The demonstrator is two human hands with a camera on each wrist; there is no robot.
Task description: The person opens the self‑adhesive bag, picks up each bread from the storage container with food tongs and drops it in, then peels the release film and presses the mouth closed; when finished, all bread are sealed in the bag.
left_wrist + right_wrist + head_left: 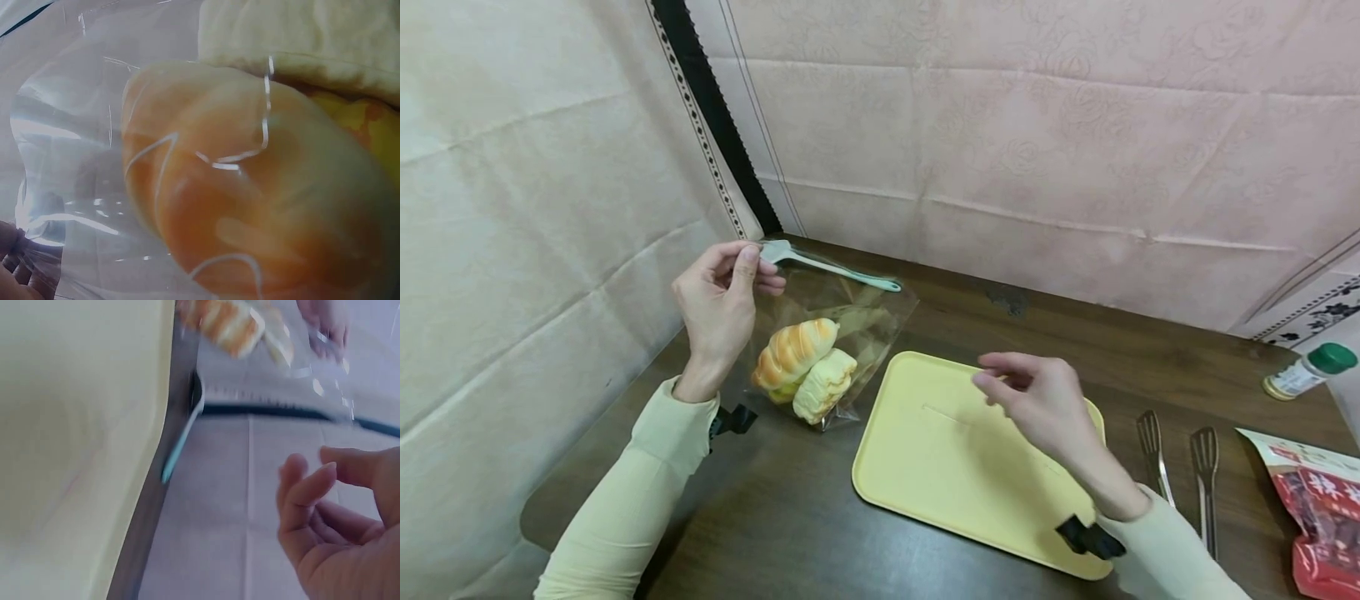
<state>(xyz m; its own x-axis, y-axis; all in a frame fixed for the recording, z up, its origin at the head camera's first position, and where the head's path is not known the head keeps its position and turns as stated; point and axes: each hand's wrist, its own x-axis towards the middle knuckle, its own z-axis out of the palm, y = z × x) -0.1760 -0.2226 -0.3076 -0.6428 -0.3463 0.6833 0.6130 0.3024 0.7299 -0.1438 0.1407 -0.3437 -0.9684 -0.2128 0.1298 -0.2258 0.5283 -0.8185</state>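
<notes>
In the head view my left hand (718,292) pinches the top of a clear plastic bag (883,325) between thumb and fingers. The bag hangs over the back left of the table. Inside are a golden spiral bread roll (793,354), a pale bread piece (825,386) and something yellow (375,131), mostly hidden behind them. The left wrist view shows the spiral roll close up through the film. My right hand (1037,400) hovers over a yellow tray (902,467), its fingers loosely bent with nothing between them; in the right wrist view thumb and fingertips stand apart.
Behind the bag lies a pale teal long-handled utensil (842,271). Two slotted metal utensils, one a turner (1205,458), lie right of the tray. Farther right are a green-capped bottle (1300,375) and a red food packet (1322,517). Cloth-covered walls border the table's left and back.
</notes>
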